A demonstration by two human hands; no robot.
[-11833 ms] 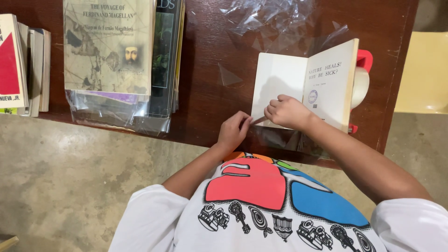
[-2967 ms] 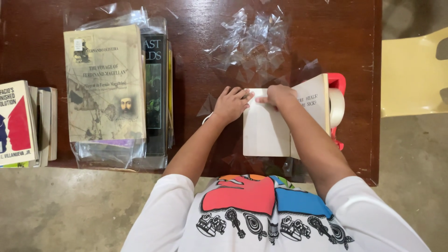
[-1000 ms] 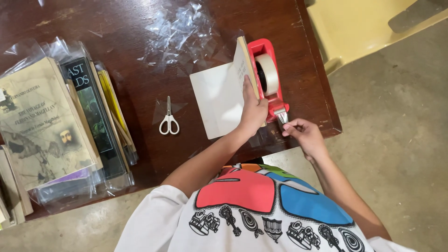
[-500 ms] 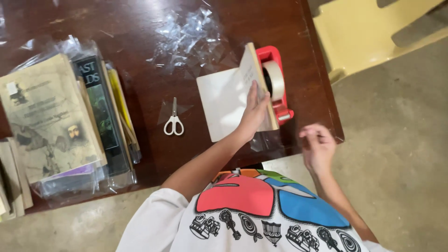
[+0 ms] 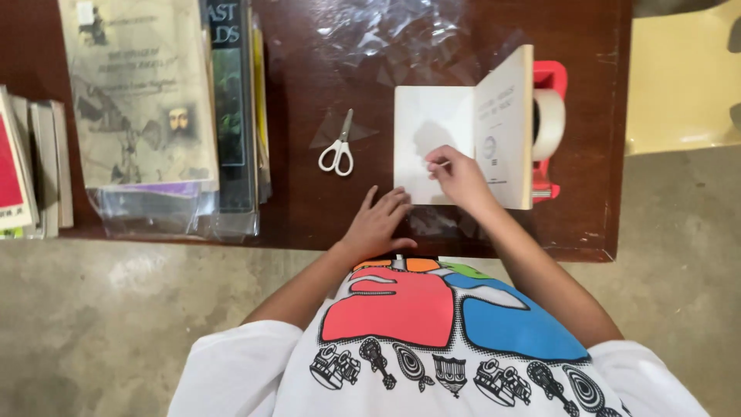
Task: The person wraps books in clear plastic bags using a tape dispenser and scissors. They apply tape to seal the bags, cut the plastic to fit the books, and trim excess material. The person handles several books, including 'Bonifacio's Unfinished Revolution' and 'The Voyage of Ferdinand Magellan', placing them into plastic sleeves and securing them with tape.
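Note:
A small pale book point(image 5: 432, 123) lies open on the dark wooden table point(image 5: 309, 208), its right half point(image 5: 505, 116) standing upright against a red tape dispenser point(image 5: 549, 77) with a white roll. My right hand point(image 5: 463, 181) rests on the open left page, thumb and finger pinching a thin strip of clear tape point(image 5: 440, 164). My left hand point(image 5: 378, 220) lies flat on the table at the book's lower left corner, fingers spread, holding nothing. White-handled scissors point(image 5: 337, 148) lie left of the book.
Crumpled clear plastic sheet point(image 5: 386, 35) lies behind the book. Plastic-wrapped books point(image 5: 139, 100) are stacked at the left, with more books point(image 5: 31, 162) at the far left. A cream plastic chair point(image 5: 679, 85) stands right of the table. Concrete floor lies below.
My right hand left the tape dispenser and came onto the open page with a strip of tape. My left hand let go of the upright half and dropped to the table.

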